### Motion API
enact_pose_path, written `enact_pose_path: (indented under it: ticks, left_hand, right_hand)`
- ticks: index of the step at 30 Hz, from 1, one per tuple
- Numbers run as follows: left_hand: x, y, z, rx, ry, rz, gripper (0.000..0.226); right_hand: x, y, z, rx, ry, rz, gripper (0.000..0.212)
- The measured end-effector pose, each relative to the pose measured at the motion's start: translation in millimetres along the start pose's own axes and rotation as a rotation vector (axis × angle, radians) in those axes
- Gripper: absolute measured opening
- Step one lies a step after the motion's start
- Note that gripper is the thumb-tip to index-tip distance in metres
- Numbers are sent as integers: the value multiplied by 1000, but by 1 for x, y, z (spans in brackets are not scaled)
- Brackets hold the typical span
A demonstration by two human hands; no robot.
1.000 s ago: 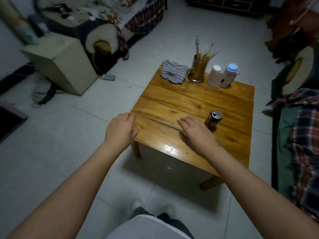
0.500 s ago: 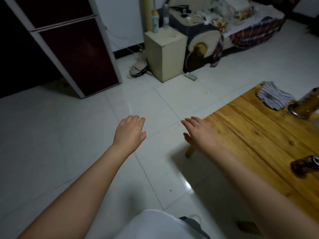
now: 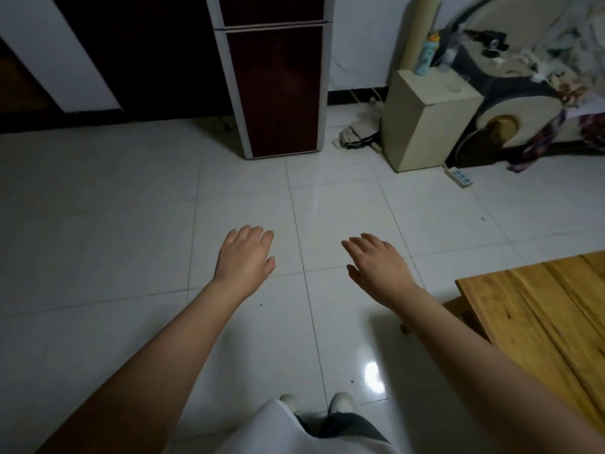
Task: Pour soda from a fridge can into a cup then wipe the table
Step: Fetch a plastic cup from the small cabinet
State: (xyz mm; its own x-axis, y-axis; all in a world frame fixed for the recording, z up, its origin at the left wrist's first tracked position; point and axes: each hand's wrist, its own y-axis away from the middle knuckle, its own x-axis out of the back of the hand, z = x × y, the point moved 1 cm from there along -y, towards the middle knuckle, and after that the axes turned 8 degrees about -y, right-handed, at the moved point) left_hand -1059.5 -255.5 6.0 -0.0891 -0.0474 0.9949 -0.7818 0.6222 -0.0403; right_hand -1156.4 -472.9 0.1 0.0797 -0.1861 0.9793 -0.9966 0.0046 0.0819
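At the left of the scene there is only a dark doorway and white floor tiles [image 3: 98, 224], nothing for the task. Next comes the left hand [image 3: 244, 257], held out palm down over the floor, its fingers [image 3: 252, 232] loose and a little spread, holding nothing. Straight beyond it, at the far wall, stands the fridge [image 3: 278, 90], tall and upright, its two dark red doors closed; the can for pouring is not visible here, and I judge it must be reached behind one of these doors. The fridge lies ahead of both hands and well apart from them, a little to the left of the gap between them, so the left hand seems slightly nearer to it, though the difference is small. The right hand [image 3: 379, 267] is also flat and released, empty, its fingers pointing toward the fridge. Further right, at the far side, a beige box [image 3: 425, 122] stands with a blue bottle [image 3: 425, 54] on top. At the near right, the corner of the wooden bench [image 3: 540, 322] enters the view; no cup shows on the visible part.
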Motion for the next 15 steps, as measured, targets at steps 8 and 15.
enact_pose_path:
  ticks: [8, 15]
  left_hand:
    - [-14, -28, -19, -28, -1, -12, 42]
    - [-17, -83, -17, -95, 15, -18, 46]
  right_hand:
    - [-3, -31, 0, -15, 41, -52, 47]
    - [1, -54, 27, -114, 31, -37, 48]
